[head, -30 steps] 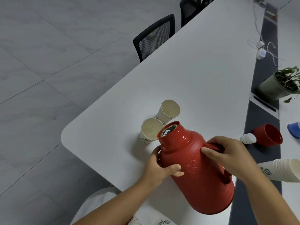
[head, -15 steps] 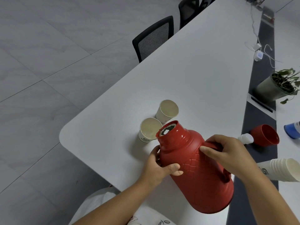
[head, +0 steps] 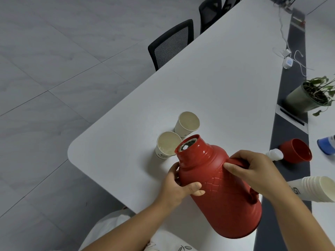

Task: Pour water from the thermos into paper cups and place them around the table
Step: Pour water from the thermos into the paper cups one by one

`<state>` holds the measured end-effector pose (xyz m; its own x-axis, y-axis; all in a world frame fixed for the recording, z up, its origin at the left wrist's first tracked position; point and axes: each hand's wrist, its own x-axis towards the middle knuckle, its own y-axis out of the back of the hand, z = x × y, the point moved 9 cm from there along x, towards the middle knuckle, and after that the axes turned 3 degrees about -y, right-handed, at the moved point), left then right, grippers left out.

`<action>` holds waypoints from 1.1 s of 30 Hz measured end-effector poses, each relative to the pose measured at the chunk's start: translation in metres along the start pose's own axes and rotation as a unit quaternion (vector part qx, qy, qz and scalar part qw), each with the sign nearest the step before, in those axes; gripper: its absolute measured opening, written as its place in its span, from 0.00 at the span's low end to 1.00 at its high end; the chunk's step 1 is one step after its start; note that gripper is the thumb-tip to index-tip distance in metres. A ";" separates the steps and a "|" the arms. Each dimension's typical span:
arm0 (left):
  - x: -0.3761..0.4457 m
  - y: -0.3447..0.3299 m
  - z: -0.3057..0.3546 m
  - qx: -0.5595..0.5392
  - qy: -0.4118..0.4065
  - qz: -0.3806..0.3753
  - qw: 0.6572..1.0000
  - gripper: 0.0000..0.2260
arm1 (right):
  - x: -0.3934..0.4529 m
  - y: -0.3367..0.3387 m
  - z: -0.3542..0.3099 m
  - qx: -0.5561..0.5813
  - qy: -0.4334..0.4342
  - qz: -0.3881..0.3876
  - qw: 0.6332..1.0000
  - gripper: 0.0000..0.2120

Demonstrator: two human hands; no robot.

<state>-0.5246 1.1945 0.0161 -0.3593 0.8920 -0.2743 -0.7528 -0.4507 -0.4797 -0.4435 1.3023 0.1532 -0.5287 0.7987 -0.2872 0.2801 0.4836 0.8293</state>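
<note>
- Right hand [head: 253, 171]: fingers wrapped round the handle of the red thermos [head: 223, 192], thumb lying on the shoulder of the body. Firm hold.
- Left hand [head: 181, 185]: cupped round the thermos just below the neck, thumb across the front, steadying the tilt.
- Thermos: carried between both hands, stopper off, open mouth leaning forward and away from the left hand.
- Change over the past second: slight. The tilt has held nearly as it was, and the mouth has crept a little closer over the near paper cup [head: 167, 146], whose rim it now overlaps (no stream of water can be made out).
- Judgement: pouring is about to begin or barely begun; whether the near cup holds any water cannot be told.
- Far paper cup [head: 187, 124]: just beyond the near one, touching or nearly so, awaiting its turn.
- Beyond the right hand: red lid [head: 297, 151] and white stopper [head: 274, 154], lying on the dark strip; a stack of spare cups [head: 313, 189] lies on its side just outside the right wrist.
- Placement round the table [head: 217, 78] not yet started.
</note>
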 end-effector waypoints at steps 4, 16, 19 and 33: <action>0.000 0.000 0.000 0.004 0.000 0.001 1.000 0.30 | 0.000 0.000 0.000 0.000 -0.001 0.000 1.000 0.08; 0.003 0.004 -0.002 0.027 0.005 0.007 1.000 0.31 | 0.003 -0.001 -0.002 -0.008 -0.001 0.000 1.000 0.09; 0.003 0.004 -0.002 0.028 0.005 0.007 1.000 0.30 | 0.004 -0.001 -0.003 -0.010 0.001 -0.002 1.000 0.08; 0.004 0.004 -0.001 0.029 0.005 0.009 1.000 0.29 | 0.006 -0.001 0.000 -0.008 -0.007 -0.001 1.000 0.08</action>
<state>-0.5283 1.1964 0.0126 -0.3670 0.8835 -0.2910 -0.7771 -0.4631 -0.4262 -0.4470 1.3062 0.1504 -0.5178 0.8031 -0.2948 0.2664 0.4789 0.8365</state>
